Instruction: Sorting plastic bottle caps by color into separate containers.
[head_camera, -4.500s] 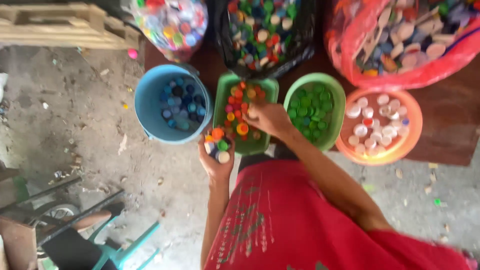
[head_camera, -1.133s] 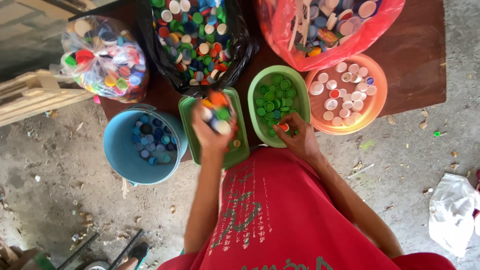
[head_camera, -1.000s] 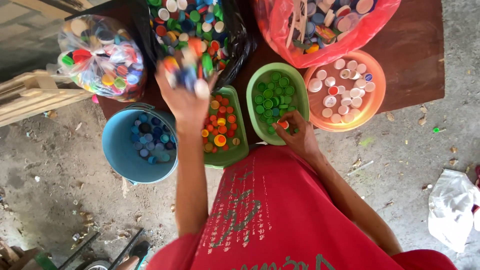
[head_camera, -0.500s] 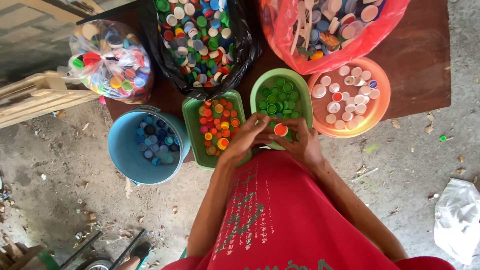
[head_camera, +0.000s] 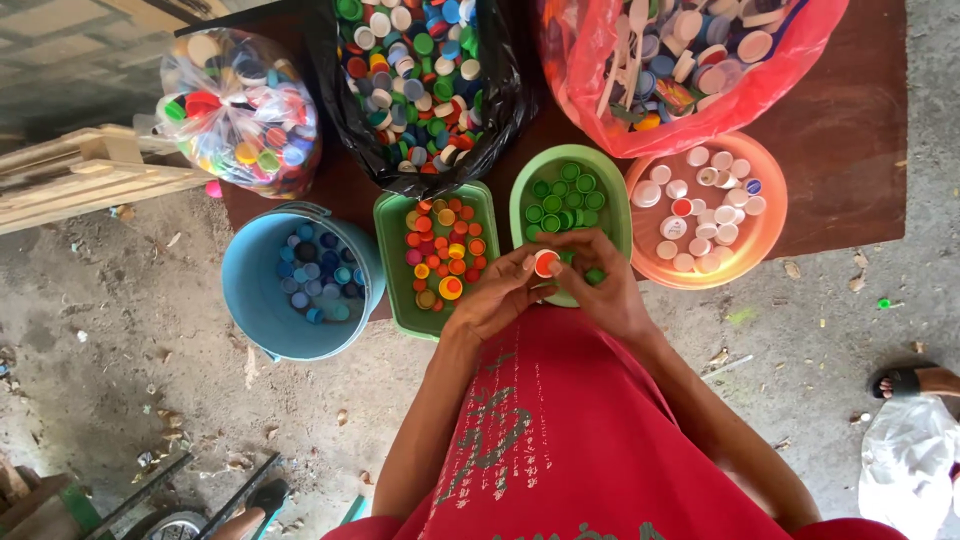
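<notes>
Red cap (head_camera: 546, 263) pinched between left hand (head_camera: 500, 292) and right hand (head_camera: 598, 288), over near rim of green bowl (head_camera: 523, 192). Green tray (head_camera: 391, 250) just left of bowl; blue bucket (head_camera: 250, 300) farther left; orange bowl (head_camera: 765, 230) right.

**Hands meet over a red-and-white cap at the counter's near edge**

The left hand (head_camera: 497, 292) and right hand (head_camera: 597, 285) come together above the near rim of the green oval plastic bowl (head_camera: 528, 195) of green caps, both pinching a small round red plastic bottle cap with a white inside (head_camera: 545, 263). Just left of them sits the green rectangular plastic tray (head_camera: 390, 262) of red, orange and yellow caps, overhanging the dark brown wooden counter (head_camera: 845, 150). A blue plastic bucket (head_camera: 250, 290) of blue caps stands beyond the tray, and an orange round plastic bowl (head_camera: 765, 215) of white caps lies right of the green bowl.
</notes>
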